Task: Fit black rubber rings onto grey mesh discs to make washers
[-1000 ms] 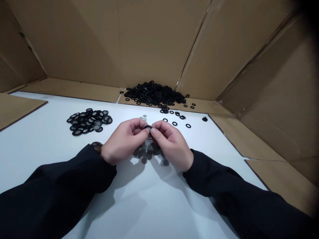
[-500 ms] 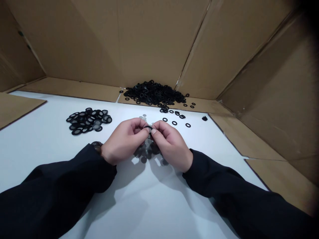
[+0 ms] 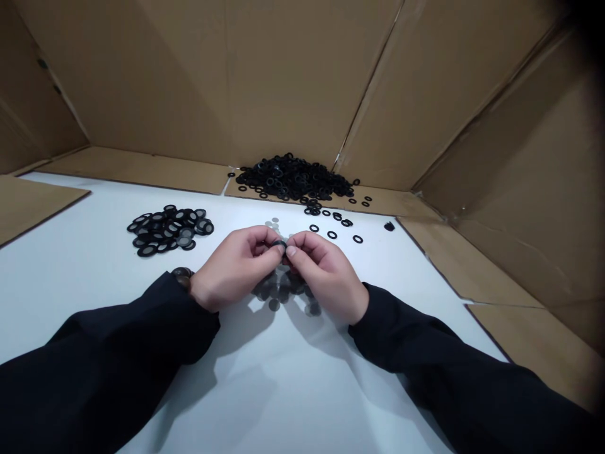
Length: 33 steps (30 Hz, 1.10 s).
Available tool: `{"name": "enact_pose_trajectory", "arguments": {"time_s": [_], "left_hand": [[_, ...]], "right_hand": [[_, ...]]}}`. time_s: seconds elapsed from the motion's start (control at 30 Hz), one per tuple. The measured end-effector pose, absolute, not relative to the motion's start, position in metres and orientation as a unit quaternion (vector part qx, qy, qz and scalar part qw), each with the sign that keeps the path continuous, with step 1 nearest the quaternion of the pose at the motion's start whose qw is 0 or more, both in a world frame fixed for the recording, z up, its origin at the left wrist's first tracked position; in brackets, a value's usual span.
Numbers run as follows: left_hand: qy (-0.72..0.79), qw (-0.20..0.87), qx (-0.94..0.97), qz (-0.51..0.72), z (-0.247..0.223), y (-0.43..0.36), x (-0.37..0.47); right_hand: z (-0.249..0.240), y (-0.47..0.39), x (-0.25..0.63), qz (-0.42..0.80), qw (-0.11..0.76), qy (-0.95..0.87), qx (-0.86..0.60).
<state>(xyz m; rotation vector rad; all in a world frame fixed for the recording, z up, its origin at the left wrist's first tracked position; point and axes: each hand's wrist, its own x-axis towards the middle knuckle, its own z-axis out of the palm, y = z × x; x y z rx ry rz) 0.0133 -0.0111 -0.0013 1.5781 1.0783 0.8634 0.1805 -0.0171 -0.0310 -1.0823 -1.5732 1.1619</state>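
My left hand (image 3: 243, 265) and my right hand (image 3: 326, 271) meet in the middle of the view, both closed in a pinch. Between their thumbs and fingers they hold one small black rubber ring (image 3: 282, 242), mostly covered by the fingertips. Whether a mesh disc sits inside it I cannot tell. Under and behind the hands lies a scatter of small grey mesh discs (image 3: 282, 288), partly hidden by them. Left of my left hand is a pile of black rings fitted with grey discs (image 3: 163, 230).
A large heap of black rings (image 3: 293, 178) rests on cardboard (image 3: 179, 179) against the back wall. Several loose rings (image 3: 332, 234) lie on the white table (image 3: 265, 403) beyond my right hand, with a small black lump (image 3: 388, 226) farther right. Cardboard walls (image 3: 302, 75) surround the table.
Both hands stay together on the ring, with only slight finger movement that tilts it a little. The piles look unchanged; the view has shifted slightly.
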Motion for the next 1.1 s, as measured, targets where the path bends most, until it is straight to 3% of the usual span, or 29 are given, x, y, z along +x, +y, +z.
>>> {"name": "enact_pose_trajectory", "arguments": {"time_s": [0.3, 0.57, 0.8, 1.1], "left_hand": [[0.415, 0.527, 0.657, 0.345, -0.0034, -0.0114, 0.0135], [0.427, 0.512, 0.658, 0.351, -0.0009, -0.0112, 0.0145], [0.43, 0.513, 0.651, 0.358, -0.0023, -0.0099, 0.0134], [0.444, 0.505, 0.652, 0.35, -0.0018, -0.0101, 0.0133]], "right_hand": [[-0.0272, -0.0177, 0.1798, 0.487, 0.43, -0.626, -0.432], [-0.0299, -0.0187, 0.1792, 0.397, 0.443, -0.677, -0.433], [-0.0302, -0.0192, 0.1795, 0.437, 0.437, -0.653, -0.437], [-0.0281, -0.0187, 0.1807, 0.375, 0.429, -0.679, -0.463]]}}
